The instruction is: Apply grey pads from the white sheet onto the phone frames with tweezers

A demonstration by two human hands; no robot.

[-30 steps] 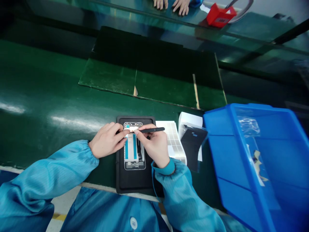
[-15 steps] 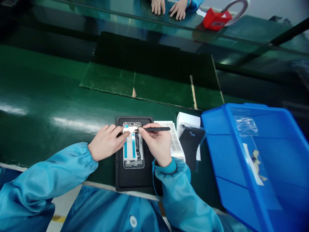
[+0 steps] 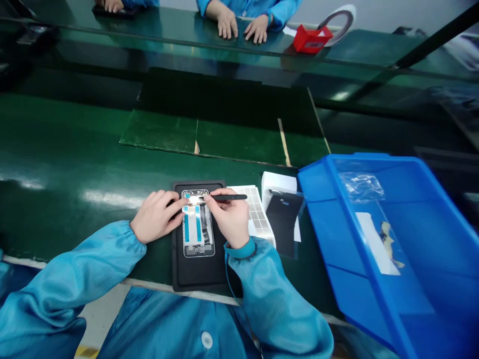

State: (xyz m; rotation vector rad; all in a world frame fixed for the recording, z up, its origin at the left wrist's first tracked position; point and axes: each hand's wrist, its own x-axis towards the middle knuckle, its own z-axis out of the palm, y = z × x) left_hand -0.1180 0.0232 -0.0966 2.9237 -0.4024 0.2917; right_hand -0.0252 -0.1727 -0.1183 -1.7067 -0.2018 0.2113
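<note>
An open phone frame (image 3: 197,229) with two blue strips lies in a black tray (image 3: 194,271) on the green bench. My left hand (image 3: 155,217) rests beside it, its fingertips pressing on the frame's top left edge. My right hand (image 3: 229,218) is closed around black tweezers (image 3: 224,198), whose tip touches a small pale part at the top of the frame. A white sheet of small grey stickers (image 3: 258,215) lies just right of that hand.
A black phone cover in a clear sleeve (image 3: 281,223) leans on a white block. A large blue bin (image 3: 377,279) with plastic scraps fills the right. A green mat (image 3: 224,137) lies beyond. Across the bench, another person's hands (image 3: 241,25) rest near a red box (image 3: 310,39).
The view has tilted up and shifted, so everything sits lower and further left. Both hands stay at the top of the frame with the tweezers in place.
</note>
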